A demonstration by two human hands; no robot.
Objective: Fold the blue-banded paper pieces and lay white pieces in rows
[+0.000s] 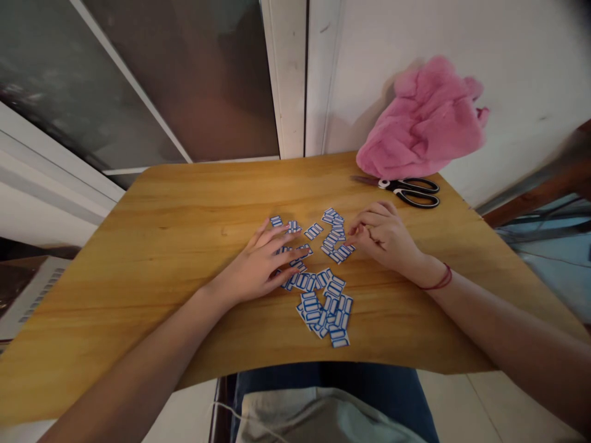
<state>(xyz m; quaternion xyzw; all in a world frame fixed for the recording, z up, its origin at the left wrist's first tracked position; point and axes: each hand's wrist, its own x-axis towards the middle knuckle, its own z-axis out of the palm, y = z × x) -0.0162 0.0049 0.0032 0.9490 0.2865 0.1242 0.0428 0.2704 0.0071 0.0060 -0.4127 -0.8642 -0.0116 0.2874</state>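
Observation:
Many small white paper labels with blue borders [340,312] lie scattered and overlapping over the middle of the wooden table [207,203]. My left hand [263,261] rests with its fingers spread over the left part of the labels, partly covering several of them. On the right, the fingers of my right hand [381,237] are bent together, thumb and forefinger close to the edge of a label [342,253]. Whether a label is pinched between those fingertips is too small to tell. A single label [313,231] lies apart between the two hands.
Black-handled scissors [406,187] lie at the table's back right, blades pointing left. Behind them a crumpled pink cloth [425,120] sits against the white wall [521,74]. A glass-panelled door [184,74] borders the back left. A cardboard box [41,289] stands beyond the left edge.

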